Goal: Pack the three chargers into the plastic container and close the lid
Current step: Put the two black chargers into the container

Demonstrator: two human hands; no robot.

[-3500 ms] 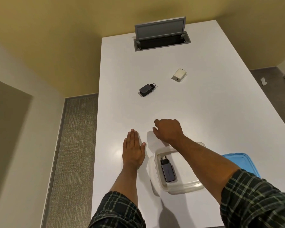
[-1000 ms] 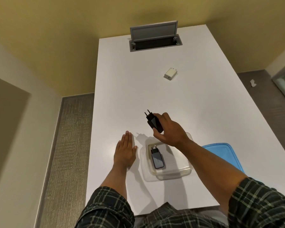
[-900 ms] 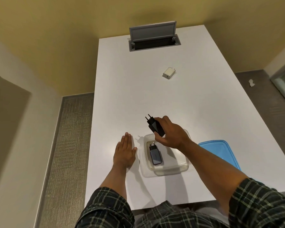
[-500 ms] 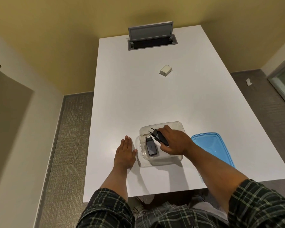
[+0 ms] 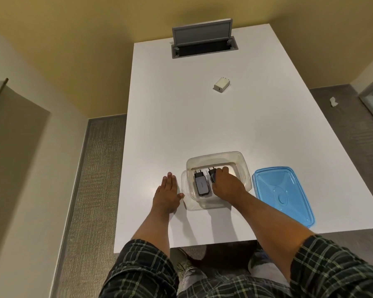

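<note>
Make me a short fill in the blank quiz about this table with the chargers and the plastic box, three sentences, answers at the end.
1. The right hand sets a black two-pin charger inside the clear plastic container, beside a ____ charger already lying there.
2. The small white cube charger lies on the ____.
3. The blue plastic lid lies to the ____ of the container.

Answers: grey; table; right

Bench (image 5: 170, 125) white. Lid (image 5: 283, 195) translucent blue, container (image 5: 243, 166) clear. Chargers: one white (image 5: 221, 84), one grey-black (image 5: 201, 183), one black (image 5: 212, 174). Sleeves (image 5: 336, 269) dark plaid.
</note>
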